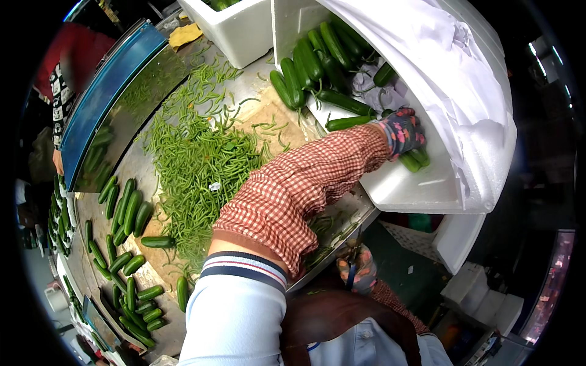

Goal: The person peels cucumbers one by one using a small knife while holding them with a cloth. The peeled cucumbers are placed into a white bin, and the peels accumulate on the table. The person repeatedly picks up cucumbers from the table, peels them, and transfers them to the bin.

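My left hand (404,133), in a flowered glove, reaches into an open white foam box (412,194) at the upper right. Its fingers are curled around small cucumbers (414,160), whose pale green ends stick out below the palm. More cucumbers (336,73) lie in the box beside crumpled paper. Low in the view, near the metal table's edge, my right hand (359,272), also gloved, grips a blue-handled tool (351,276), apparently scissors. A broad heap of thin green stem pieces (206,169) covers the table left of my left arm. Loose cucumbers (132,212) lie farther left.
White paper (439,59) drapes over the foam box's side. Another white foam box (238,36) stands at the top. A blue-edged upright panel (105,87) borders the table, with a person in red (78,50) beyond it. White boxes (480,297) stand at lower right.
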{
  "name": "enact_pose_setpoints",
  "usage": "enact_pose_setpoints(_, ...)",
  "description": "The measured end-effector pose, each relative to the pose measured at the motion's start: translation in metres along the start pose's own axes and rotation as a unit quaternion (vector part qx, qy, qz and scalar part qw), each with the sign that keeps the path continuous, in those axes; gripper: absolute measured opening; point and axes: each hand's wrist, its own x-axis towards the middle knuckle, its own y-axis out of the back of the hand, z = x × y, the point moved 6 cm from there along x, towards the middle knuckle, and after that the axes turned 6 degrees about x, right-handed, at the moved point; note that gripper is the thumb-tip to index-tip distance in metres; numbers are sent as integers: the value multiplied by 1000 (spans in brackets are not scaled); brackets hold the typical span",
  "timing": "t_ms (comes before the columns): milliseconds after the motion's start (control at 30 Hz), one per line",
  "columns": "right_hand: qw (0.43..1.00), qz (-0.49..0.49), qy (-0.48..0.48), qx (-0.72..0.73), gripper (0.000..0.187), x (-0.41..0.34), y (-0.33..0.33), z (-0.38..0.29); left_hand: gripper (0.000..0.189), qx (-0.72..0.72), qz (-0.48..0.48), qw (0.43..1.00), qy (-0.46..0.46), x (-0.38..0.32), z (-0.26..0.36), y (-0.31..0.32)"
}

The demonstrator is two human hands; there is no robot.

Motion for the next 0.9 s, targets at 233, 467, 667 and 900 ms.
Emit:
enact_pose_setpoints(233, 998, 41, 14, -50, 47, -4, -11, -2, 54, -92, 103, 990, -1, -22, -13, 40)
enact_pose_setpoints(467, 1000, 7, 4, -8, 47, 1, -9, 5, 74, -451, 121, 875, 129, -134, -41, 131)
enact_pose_setpoints(667, 998, -16, -62, -13, 51, 14, 2, 22, 75, -582, 177, 743, 279, -243, -27, 144)
enact_pose_setpoints(900, 660, -120, 181, -719, 42, 39, -67, 50, 77, -247, 280, 878, 299, -330, 6, 177)
